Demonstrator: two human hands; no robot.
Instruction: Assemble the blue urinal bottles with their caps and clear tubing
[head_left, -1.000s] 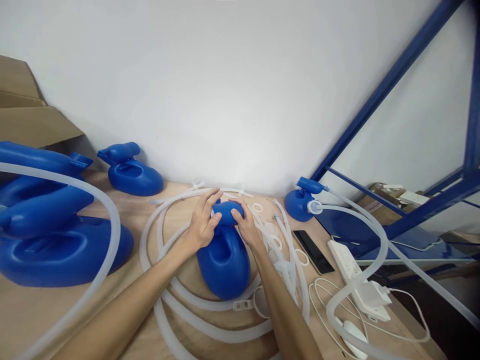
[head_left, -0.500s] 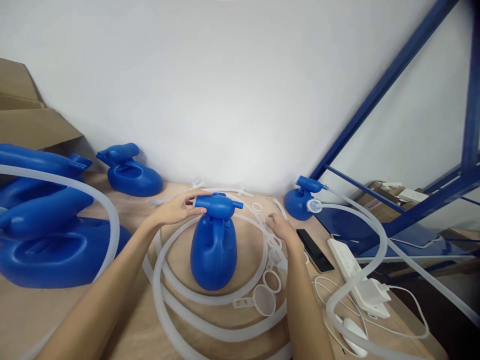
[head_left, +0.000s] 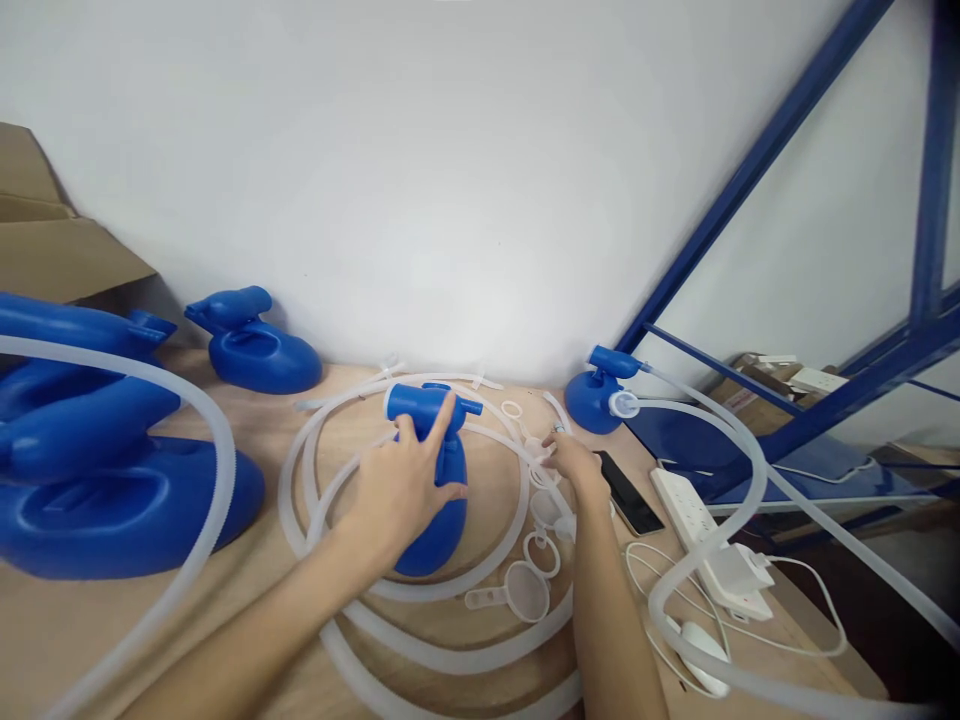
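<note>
A blue plastic bottle (head_left: 431, 550) stands mid-table inside loops of translucent hose (head_left: 450, 655). Over its handle and neck lies my left hand (head_left: 405, 480), fingers spread apart, holding nothing. The bottle's white-rimmed mouth points left and its narrow spout points right. To the right, my right hand (head_left: 566, 458) has its fingers bent together at the far end of the small clear parts; what they grip, if anything, is too small to name. Nearer me lie a round clear cap with a strap (head_left: 526, 592) and a clear ring (head_left: 541, 554). Another ring (head_left: 511, 409) sits farther back.
More blue bottles (head_left: 127, 500) are at the left, one (head_left: 262, 355) near the wall. Back right stands a bottle (head_left: 592, 402) with hose attached. A black phone (head_left: 630, 492), a power strip (head_left: 694, 520), cables and a blue metal frame (head_left: 750, 170) are at the right.
My left hand has moved from the bottle's mouth to over its handle, with fingers spread. My right hand has shifted slightly down among the clear parts. The view has moved slightly.
</note>
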